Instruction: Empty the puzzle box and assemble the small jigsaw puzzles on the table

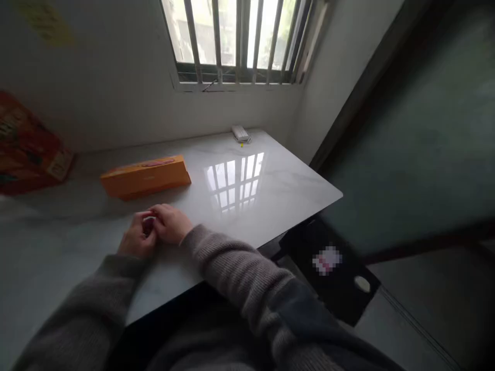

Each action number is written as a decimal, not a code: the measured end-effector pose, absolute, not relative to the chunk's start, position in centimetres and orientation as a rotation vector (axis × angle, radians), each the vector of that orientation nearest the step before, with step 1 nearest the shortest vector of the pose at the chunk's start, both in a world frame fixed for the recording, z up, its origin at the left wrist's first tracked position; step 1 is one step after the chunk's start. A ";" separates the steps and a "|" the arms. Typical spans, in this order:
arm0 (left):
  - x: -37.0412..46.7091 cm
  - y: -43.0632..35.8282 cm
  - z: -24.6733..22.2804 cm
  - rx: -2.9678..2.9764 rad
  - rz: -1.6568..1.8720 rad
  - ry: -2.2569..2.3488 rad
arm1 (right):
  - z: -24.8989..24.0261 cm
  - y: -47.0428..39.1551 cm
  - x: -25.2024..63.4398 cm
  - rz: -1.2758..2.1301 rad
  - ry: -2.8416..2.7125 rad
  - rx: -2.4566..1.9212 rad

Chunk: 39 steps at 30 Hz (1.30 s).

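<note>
My left hand [136, 238] and my right hand [170, 223] meet over the white marbled table [278, 190], close to its front edge. Both have bent fingers, and the fingertips of the two touch each other. A small dark reddish patch shows in the gap between them; whether it is an object or shaded skin I cannot make out. Just beyond the hands lies a long orange box [149, 180], apart from the fingers.
A red and orange printed bag or box [29, 149] stands at the far left against the wall. Near the back corner lies a small white object [240, 134] with a yellow bit beside it. A dark surface [336, 299] sits low, right of the table. A barred window [240, 46] is behind.
</note>
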<state>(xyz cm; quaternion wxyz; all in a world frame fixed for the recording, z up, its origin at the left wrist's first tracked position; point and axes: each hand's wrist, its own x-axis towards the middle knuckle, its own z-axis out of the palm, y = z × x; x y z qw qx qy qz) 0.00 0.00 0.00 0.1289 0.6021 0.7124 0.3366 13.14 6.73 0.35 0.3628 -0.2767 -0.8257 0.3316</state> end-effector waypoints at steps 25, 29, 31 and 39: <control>0.3 -0.3 0.3 1.836 1.186 1.967 | 0.4 7.2 14.5 0.865 -2.085 -0.656; -0.4 -0.5 0.5 1.802 1.217 1.986 | 0.1 8.2 15.2 0.879 -2.045 -0.603; -0.7 -0.6 0.5 1.795 1.230 1.994 | -0.1 8.6 15.5 0.899 -2.043 -0.564; -0.3 -0.4 0.0 1.907 1.067 1.944 | 0.2 9.7 17.3 1.037 -2.138 -0.564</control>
